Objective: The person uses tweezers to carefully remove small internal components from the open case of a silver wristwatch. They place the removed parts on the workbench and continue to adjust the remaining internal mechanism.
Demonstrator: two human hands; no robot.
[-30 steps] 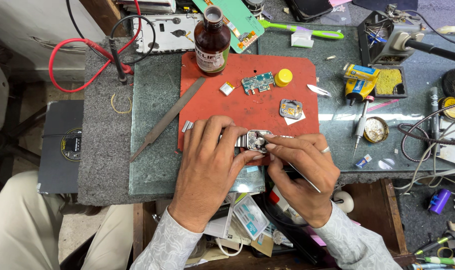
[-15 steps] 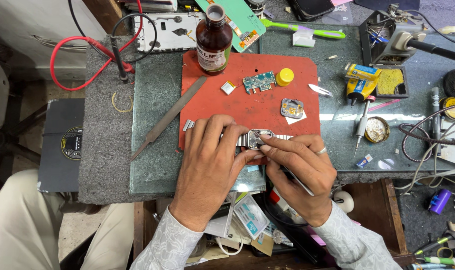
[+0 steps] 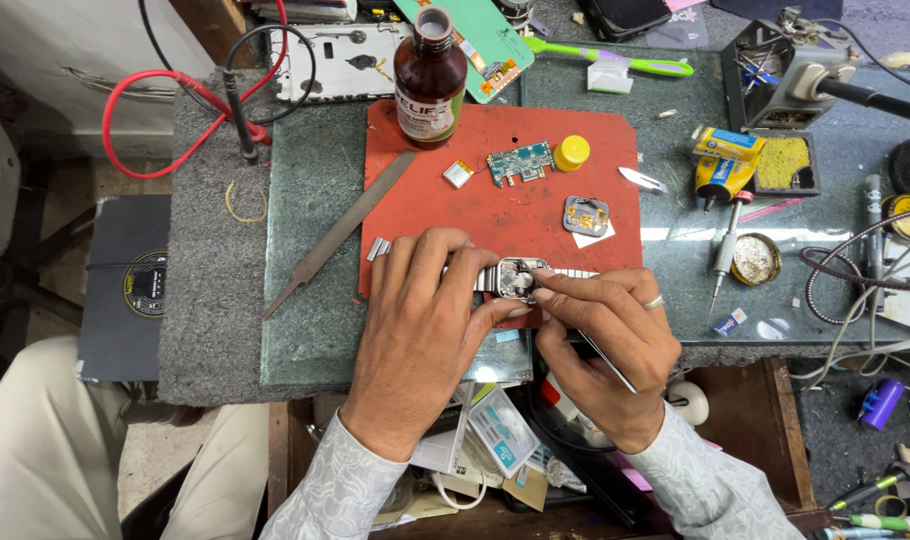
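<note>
Opened wristwatch [image 3: 520, 280] w/ metal band on red mat [image 3: 535, 215]: left hand [image 3: 425, 320] grips it, right hand [image 3: 605, 335] pinches thin tool, fingertip on watch.

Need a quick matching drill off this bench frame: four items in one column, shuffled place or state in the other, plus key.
Items:
1. brown bottle
2. yellow cap
3. metal file
4. watch

Places or states:
A. lying across the left edge of the red mat
B. held between left hand and right hand
C. standing upright at the mat's far edge
D. on the mat beside the green circuit board

Pairs: 1-C, 2-D, 3-A, 4-B
</note>
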